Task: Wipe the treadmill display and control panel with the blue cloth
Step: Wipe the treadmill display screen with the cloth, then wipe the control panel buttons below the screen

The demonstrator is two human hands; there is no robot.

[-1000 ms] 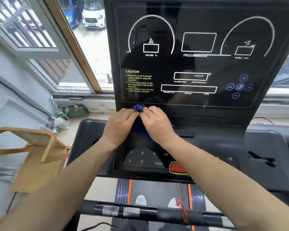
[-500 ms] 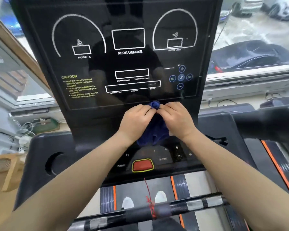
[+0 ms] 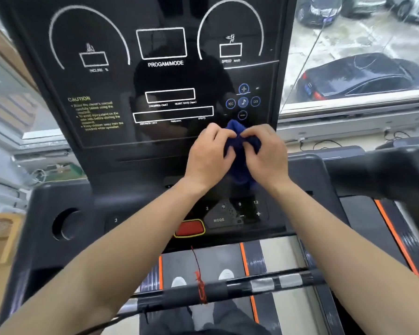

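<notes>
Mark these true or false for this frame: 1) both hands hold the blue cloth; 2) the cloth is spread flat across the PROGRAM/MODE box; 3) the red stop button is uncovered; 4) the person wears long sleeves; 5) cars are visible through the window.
1) True: the left hand and right hand both pinch the blue cloth.
2) False: it is bunched between the hands at the lower edge of the display, below the music buttons.
3) True: the red stop button shows between the forearms.
4) False: both forearms are bare.
5) True: a dark car sits outside.
</notes>
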